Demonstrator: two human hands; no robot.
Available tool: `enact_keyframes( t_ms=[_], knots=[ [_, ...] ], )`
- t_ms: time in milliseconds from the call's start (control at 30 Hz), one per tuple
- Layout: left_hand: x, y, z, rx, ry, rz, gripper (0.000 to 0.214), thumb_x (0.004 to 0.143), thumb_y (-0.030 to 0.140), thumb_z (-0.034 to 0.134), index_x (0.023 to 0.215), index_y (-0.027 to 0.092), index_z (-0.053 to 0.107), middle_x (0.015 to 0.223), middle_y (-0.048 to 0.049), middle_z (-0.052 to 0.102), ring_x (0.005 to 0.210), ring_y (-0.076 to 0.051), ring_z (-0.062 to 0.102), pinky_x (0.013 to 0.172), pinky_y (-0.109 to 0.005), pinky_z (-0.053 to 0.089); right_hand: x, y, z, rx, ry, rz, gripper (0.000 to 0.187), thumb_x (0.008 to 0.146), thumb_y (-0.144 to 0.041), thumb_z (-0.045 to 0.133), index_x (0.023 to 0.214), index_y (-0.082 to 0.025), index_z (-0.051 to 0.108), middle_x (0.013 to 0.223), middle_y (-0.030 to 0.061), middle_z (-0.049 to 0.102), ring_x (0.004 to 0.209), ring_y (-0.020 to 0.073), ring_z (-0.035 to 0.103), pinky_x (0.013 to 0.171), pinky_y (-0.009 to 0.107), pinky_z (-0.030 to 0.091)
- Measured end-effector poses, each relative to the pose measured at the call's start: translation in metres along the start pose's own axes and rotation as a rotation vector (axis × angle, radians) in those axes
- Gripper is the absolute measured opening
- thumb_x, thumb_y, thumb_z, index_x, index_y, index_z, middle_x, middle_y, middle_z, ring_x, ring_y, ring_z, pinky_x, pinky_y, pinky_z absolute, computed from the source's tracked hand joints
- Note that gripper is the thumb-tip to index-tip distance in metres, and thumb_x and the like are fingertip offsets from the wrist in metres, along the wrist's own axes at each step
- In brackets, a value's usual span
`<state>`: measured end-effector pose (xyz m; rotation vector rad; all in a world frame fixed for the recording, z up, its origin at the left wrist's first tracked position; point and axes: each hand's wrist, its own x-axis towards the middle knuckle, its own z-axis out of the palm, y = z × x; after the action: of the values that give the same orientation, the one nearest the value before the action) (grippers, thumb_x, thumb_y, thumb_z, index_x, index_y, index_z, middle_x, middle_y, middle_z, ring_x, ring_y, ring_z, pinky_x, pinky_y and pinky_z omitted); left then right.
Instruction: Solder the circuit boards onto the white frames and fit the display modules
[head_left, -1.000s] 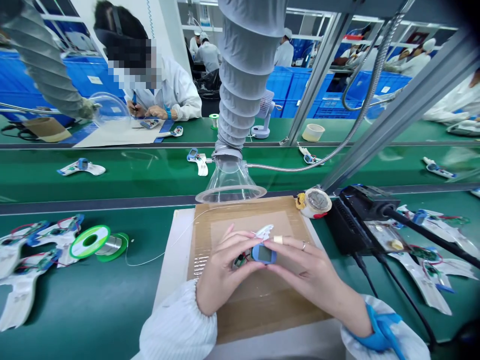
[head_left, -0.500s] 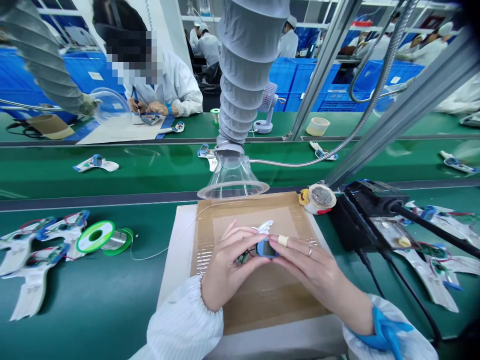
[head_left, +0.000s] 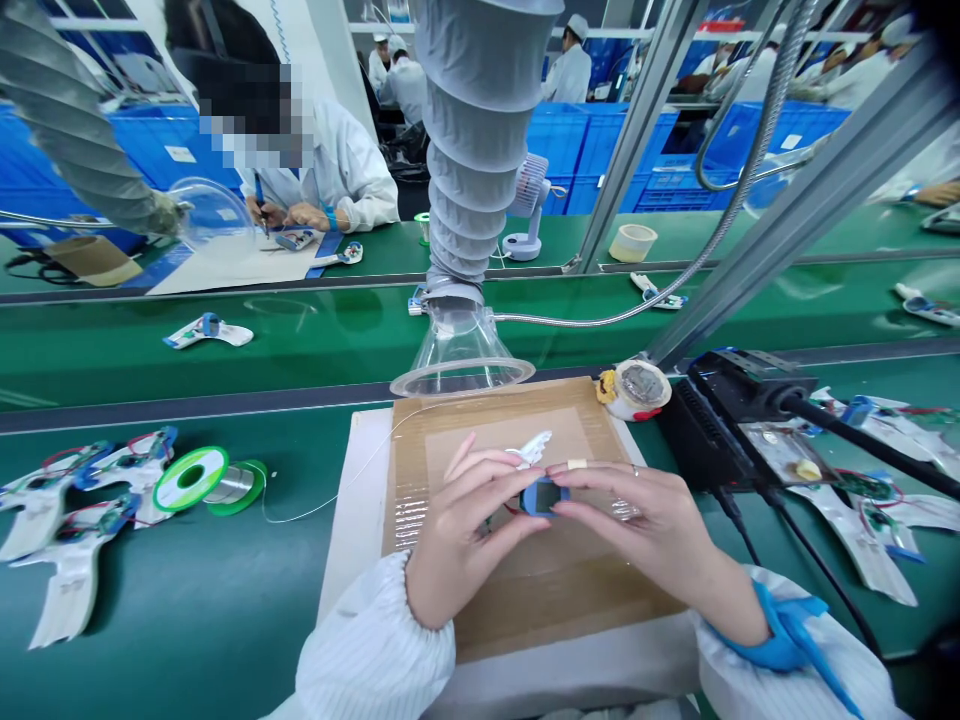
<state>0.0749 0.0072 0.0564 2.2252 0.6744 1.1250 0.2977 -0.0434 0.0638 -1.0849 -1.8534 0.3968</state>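
Over the cardboard sheet (head_left: 570, 600), both hands hold a small white device housing with a blue-framed display (head_left: 541, 497). It looks like the body of a handheld thermometer. My left hand (head_left: 461, 530) grips its left side between thumb and fingers, with a bit of circuit board showing there. On the right edge of the blue frame, my right hand (head_left: 645, 515) closes thumb and fingertips; one finger wears a beige finger wrap. The white end of the housing (head_left: 535, 448) sticks out beyond the fingers. My hands hide most of it.
A clear fume hood (head_left: 463, 365) hangs just beyond my hands. Left are a solder wire spool (head_left: 191, 478) and several device housings (head_left: 67, 580). A black soldering station (head_left: 705, 440), a tape roll (head_left: 641, 388) and more housings (head_left: 862, 550) stand right. Across the green belt (head_left: 322, 345) sits a co-worker (head_left: 330, 160).
My right fingers have shifted on the blue frame, and the display now faces me more openly. Housings on the belt have moved right; one is now mostly behind the hood.
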Motion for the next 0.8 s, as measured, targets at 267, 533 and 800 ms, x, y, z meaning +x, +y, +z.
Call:
enact_keyframes(
  t_ms=[267,533,800],
  knots=[
    [-0.001,0.005,0.003,0.115,-0.007,0.072,0.035,0.094,0.027,0.077,0.128,0.023,0.067,0.103,-0.0028,0.077,0.111,-0.022,0.069,0.124,-0.054,0.031,0.007,-0.007,-0.001,-0.069,-0.130,0.052,0.009,0.106,-0.020,0.053,0.104,-0.026,0.060,0.110,0.0052,0.072,0.106,0.0153,0.073,0.088,0.025,0.062],
    [0.001,0.004,0.004,-0.160,0.073,-0.112,0.033,0.093,0.029,0.079,0.125,0.026,0.073,0.108,-0.0066,0.076,0.110,-0.023,0.069,0.100,-0.040,0.056,-0.014,-0.008,-0.001,-0.263,-0.038,-0.119,0.044,0.099,-0.026,0.068,0.140,-0.023,0.055,0.149,0.0161,0.056,0.141,0.0250,0.057,0.115,0.044,0.054],
    [-0.010,0.010,0.012,-0.507,0.004,-0.546,0.054,0.101,0.057,0.061,0.147,0.029,0.060,0.139,-0.0109,0.066,0.130,-0.029,0.063,0.097,-0.038,0.062,-0.025,-0.002,0.007,-0.383,0.122,-0.228,0.061,0.095,-0.011,0.070,0.149,-0.035,0.055,0.123,0.0044,0.076,0.126,0.0257,0.069,0.120,0.055,0.049]
  ],
)
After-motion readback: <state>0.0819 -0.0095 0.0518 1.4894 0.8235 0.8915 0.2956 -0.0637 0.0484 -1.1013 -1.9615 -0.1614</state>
